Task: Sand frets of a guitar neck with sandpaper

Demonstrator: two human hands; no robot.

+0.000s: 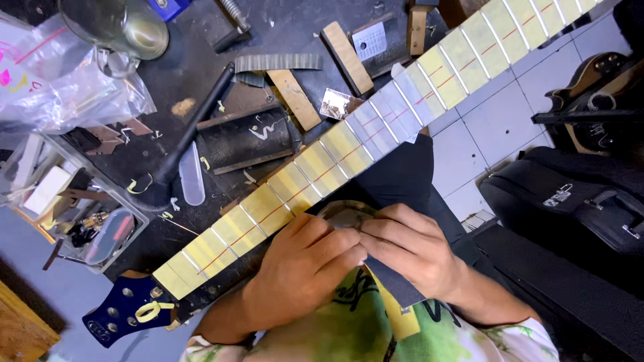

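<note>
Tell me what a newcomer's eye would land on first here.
The long guitar neck, its frets masked with yellow tape, runs diagonally from the blue headstock at lower left to upper right. Below its middle, the left hand and right hand meet, pinching something small.

Evenly and softly lit from above, sharp mid-frame, with faint shadows, mild glare, and wide-angle bending toward the edges.

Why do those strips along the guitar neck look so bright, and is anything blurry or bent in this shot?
Head view: the metal frets on the taped guitar neck catch glare; the left hand and right hand are sharp and evenly lit; the plastic bag glints; the wide lens slightly stretches the edges.
</note>
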